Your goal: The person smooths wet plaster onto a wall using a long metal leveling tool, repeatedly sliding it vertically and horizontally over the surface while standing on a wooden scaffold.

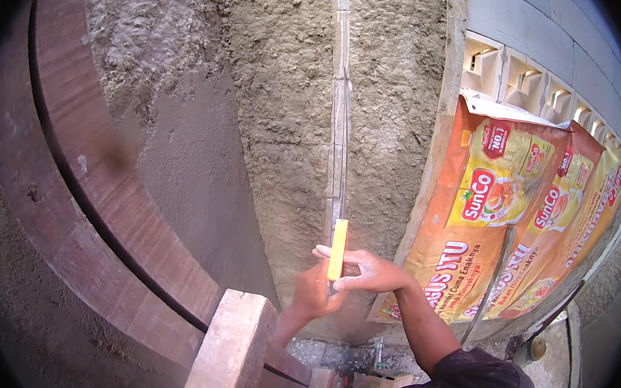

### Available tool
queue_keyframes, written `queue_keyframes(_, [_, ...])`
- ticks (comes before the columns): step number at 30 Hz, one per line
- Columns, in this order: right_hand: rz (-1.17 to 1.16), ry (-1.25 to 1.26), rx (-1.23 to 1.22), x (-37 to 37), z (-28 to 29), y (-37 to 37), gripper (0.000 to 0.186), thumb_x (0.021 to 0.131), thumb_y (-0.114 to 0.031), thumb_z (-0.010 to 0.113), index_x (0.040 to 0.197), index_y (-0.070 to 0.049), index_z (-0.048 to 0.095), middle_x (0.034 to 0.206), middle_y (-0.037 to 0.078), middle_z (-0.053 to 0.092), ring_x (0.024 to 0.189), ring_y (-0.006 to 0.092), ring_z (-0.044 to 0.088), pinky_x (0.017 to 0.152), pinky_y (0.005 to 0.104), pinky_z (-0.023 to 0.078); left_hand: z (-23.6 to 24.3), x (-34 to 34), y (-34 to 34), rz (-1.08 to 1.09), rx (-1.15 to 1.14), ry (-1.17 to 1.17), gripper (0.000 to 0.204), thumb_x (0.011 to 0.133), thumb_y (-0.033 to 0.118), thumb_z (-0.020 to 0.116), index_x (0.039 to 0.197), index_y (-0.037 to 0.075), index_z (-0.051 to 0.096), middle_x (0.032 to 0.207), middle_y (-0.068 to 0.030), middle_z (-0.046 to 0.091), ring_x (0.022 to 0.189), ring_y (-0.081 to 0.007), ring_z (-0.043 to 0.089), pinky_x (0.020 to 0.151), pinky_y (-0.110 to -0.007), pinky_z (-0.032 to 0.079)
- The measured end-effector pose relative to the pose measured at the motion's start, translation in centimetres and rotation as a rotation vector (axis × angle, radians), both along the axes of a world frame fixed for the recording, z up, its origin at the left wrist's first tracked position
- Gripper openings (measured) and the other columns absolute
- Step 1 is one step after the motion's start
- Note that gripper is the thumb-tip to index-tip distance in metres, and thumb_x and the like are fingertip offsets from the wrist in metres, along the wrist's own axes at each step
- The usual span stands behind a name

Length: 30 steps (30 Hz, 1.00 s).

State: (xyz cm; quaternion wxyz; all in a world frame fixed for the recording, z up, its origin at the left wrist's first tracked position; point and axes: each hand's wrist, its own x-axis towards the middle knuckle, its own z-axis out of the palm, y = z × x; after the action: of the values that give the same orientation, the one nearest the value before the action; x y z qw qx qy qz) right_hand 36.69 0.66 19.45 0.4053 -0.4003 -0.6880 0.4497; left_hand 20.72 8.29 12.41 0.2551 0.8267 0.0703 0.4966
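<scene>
Both my hands meet low in the middle, in front of a rough grey plastered wall (pixel 283 123). My right hand (pixel 376 270) is closed, with thumb and fingers pinching a flat yellow bar-shaped tool (pixel 338 246) that stands nearly upright; its exact kind I cannot make out. Against it from the left rests my left hand (pixel 311 292), slightly blurred, its fingers curled; whatever they grip is hidden. Just above the tool's upper end, a narrow pale strip (pixel 341 118) made of short segments runs up the wall.
A reddish-brown wooden beam (pixel 144 207) curves along the left, with a pale timber end (pixel 224 347) jutting up close to my left forearm. To the right hangs an orange printed plastic sheet (pixel 439 249), below ventilation blocks (pixel 524 79). A thin rod (pixel 489 289) leans across the sheet.
</scene>
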Motion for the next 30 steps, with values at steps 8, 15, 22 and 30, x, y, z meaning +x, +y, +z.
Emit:
queue_keyframes(8, [-0.663,-0.196,0.273,-3.3,-3.2,-1.3,0.044,0.086,-0.013,0.072,0.125,0.004,0.061,0.116,0.015,0.068,0.103,0.0191,0.065,0.090,0.0308,0.051,-2.1,-0.6,2.2,0.207,-0.022,-0.047,0.026,0.073,0.012,0.071,0.094,0.004,0.058,0.082,-0.0163,0.060,0.076,-0.0380,0.061,0.061,-0.044,0.048])
queue_keyframes(15, [-1.078,-0.065,0.643,5.2,8.6,6.2,0.058,0.091,-0.036,0.065,0.130,0.006,0.052,0.100,0.016,0.071,0.096,0.0195,0.067,0.086,0.0330,0.050,-1.7,2.6,2.0,0.168,0.067,-0.146,0.022,0.085,0.011,0.068,0.096,0.001,0.052,0.075,-0.0148,0.059,0.068,-0.0354,0.063,0.059,-0.040,0.047])
queue_keyframes(22, [-1.142,-0.227,0.467,9.7,17.6,20.9,0.083,0.081,-0.047,0.069,0.130,0.016,0.045,0.127,0.035,0.054,0.120,0.0406,0.056,0.102,0.0407,0.043,-3.7,6.4,0.0,0.029,-0.225,-0.124,0.025,0.091,0.017,0.066,0.098,0.002,0.048,0.072,-0.0136,0.060,0.067,-0.0325,0.065,0.060,-0.039,0.048])
queue_keyframes(30, [-1.318,-0.221,0.637,9.7,20.7,22.5,0.038,0.084,-0.026,0.055,0.094,0.009,0.066,0.098,0.033,0.065,0.099,0.0473,0.062,0.088,0.0515,0.048,-0.6,6.5,2.0,-0.033,-0.281,-0.105,0.024,0.091,0.017,0.066,0.096,0.003,0.047,0.072,-0.0107,0.057,0.062,-0.0258,0.060,0.059,-0.036,0.047])
